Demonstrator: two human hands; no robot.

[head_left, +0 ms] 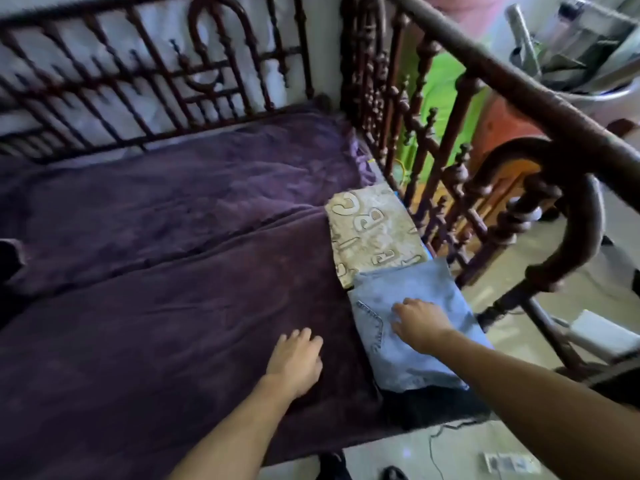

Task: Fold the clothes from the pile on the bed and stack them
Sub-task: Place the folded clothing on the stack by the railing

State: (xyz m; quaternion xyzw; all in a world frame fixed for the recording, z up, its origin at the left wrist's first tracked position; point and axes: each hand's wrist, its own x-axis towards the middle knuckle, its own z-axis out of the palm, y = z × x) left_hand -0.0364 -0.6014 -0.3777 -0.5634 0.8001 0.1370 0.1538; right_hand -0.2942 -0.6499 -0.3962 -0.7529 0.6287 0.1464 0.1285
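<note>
Faded denim jeans (pixel 412 327), plush matt purple blanket (pixel 173 254), dark turned-wood bed frame (pixel 446 140).

folded jeans (pixel 412 365): showing light blue, with darker pocket stitching
folded cloth (pixel 374 233): showing beige, with pale letter shapes
bedspread (pixel 173 271): showing deep purple
bed frame (pixel 512 84): showing dark reddish brown

Folded jeans (pixel 412 368) lie on the bed's blanket (pixel 173 271), at its front right corner, w/ the right grip (pixel 420 323) resting on top. Just behind the jeans & touching them: a second folded cloth (pixel 374 233). Under the jeans, another garment (pixel 436 407) pokes out in front. Left of the jeans, the left grip (pixel 296 362) is low over the blanket. Right of the jeans runs the side rail (pixel 433 168); well behind, the back rail (pixel 138 81). Floor (pixel 485 441) in front, lower.
</note>
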